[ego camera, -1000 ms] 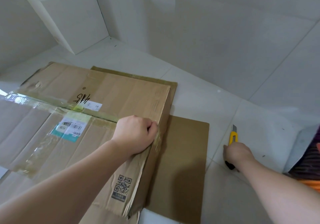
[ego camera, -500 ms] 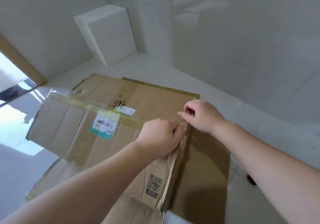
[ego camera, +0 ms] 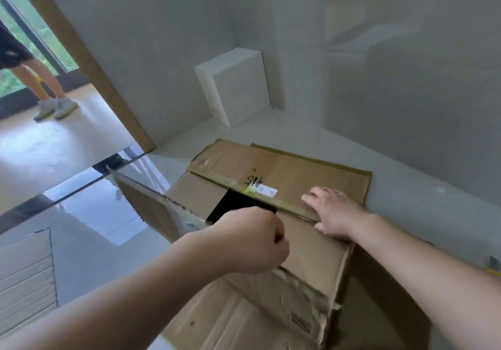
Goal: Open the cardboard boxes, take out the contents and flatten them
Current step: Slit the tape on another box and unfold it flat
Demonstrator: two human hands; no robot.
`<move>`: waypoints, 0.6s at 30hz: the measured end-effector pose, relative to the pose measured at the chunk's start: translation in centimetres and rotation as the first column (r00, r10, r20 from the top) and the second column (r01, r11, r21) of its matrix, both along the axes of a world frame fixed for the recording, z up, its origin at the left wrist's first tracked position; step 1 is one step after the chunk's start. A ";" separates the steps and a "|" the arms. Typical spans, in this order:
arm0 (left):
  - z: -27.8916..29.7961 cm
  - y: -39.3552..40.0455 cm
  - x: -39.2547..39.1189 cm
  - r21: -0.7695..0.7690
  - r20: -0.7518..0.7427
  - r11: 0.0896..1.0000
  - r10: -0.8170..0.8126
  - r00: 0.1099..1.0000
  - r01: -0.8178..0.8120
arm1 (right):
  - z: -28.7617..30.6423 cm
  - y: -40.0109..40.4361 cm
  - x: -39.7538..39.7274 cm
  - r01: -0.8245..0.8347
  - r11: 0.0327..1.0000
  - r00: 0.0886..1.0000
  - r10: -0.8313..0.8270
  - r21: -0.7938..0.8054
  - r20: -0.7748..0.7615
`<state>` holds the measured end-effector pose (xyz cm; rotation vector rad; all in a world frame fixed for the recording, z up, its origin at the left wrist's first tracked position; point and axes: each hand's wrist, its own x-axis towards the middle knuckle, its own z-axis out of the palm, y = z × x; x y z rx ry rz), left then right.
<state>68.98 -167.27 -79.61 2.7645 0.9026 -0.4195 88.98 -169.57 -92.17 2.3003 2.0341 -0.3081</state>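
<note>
Here left hand [ego camera: 253,244] grips raised cardboard box [ego camera: 311,257] flap edge — right hand [ego camera: 333,214] spread flat, pressing taped seam.

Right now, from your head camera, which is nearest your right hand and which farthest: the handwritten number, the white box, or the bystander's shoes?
From the right hand:
1. Handwritten number, just left of it on the cardboard.
2. White box, beyond, against the wall.
3. Shoes, far left, past the doorway.

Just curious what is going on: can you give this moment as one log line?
step: opening cardboard box | left hand: grips lifted flap | right hand: flat on other flap | inside: dark
</note>
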 end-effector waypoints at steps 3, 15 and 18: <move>0.6 0.4 -2.0 -0.173 -0.173 0.985 -0.009 0.985 -0.021 | 0.5 0.1 0.2 0.000 1.000 1.000 0.000 0.027 0.000; 0.2 4.1 -7.1 -0.191 -0.482 0.974 0.011 0.876 -0.117 | 4.4 2.5 1.7 -0.082 0.737 0.965 -0.111 0.671 0.240; -1.4 5.3 -9.6 -0.185 -0.548 0.967 0.048 0.835 -0.177 | 5.3 4.3 3.6 -0.025 0.741 0.935 -0.219 0.671 0.278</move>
